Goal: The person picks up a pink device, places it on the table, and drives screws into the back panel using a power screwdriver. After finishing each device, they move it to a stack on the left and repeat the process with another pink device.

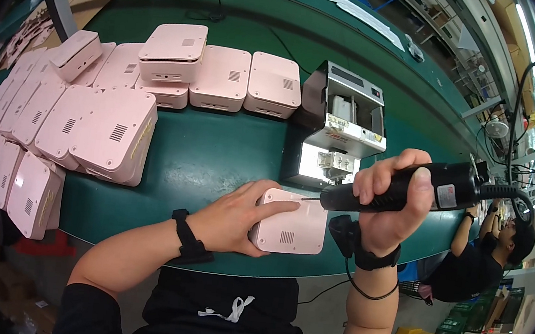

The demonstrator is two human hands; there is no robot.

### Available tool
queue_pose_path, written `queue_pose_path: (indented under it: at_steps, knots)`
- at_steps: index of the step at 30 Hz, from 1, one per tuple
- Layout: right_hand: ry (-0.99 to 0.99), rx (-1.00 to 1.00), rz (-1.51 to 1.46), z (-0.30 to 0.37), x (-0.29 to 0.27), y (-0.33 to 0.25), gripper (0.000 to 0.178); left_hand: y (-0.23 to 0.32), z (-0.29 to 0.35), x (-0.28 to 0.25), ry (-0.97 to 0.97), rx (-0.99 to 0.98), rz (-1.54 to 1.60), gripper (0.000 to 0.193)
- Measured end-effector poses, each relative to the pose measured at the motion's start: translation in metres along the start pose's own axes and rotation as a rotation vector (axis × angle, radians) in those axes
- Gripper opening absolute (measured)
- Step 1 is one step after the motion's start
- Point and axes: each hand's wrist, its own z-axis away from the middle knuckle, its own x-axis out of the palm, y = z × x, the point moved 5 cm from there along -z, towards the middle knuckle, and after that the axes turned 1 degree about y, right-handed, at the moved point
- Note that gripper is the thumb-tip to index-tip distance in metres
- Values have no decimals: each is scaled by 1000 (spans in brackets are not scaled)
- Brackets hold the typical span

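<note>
A pink plastic casing (297, 226) with rounded corners, a small slotted vent and corner holes lies flat near the front edge of the table. My left hand (228, 219) grips its left side, the index finger stretched over the top face and the thumb at the near edge. In my right hand (382, 233) is a black corded electric screwdriver (443, 186), held sideways with the fingers wrapped around its body. Its thin bit points left and reaches the casing's far edge; whether it touches a screw I cannot tell. Just beyond stands a black and silver screw feeder (345, 120).
Many pink casings (117, 127) stand in rows and stacks at the left and back left of the green table (216, 154). Papers (364, 16) lie at the far side. A person in black (477, 270) works at the right. The screwdriver's cable (508, 193) hangs at the right.
</note>
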Motion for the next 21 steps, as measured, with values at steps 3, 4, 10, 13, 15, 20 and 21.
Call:
queue_pose_path:
  at_steps: [3,4,10,13,15,20,21]
  knots:
    - [-9,-4,-26,1,-2,3,32,0,-1,-1,8,11,3,92]
    - [-25,-11,-35,1,-2,2,32,1,-1,-1,11,11,5,93]
    - [-37,-29,-23,3,0,2,32,1,-1,-1,13,9,10,92]
    - [-34,10,-26,3,2,4,31,2,0,-2,11,5,2,91]
    - [-44,-2,-17,4,2,3,31,3,0,-1,8,11,-4,90]
    - [-88,-4,-27,5,0,5,28,5,-1,0,5,25,-13,89]
    - [-102,3,-38,5,0,5,28,5,-2,0,5,24,-12,89]
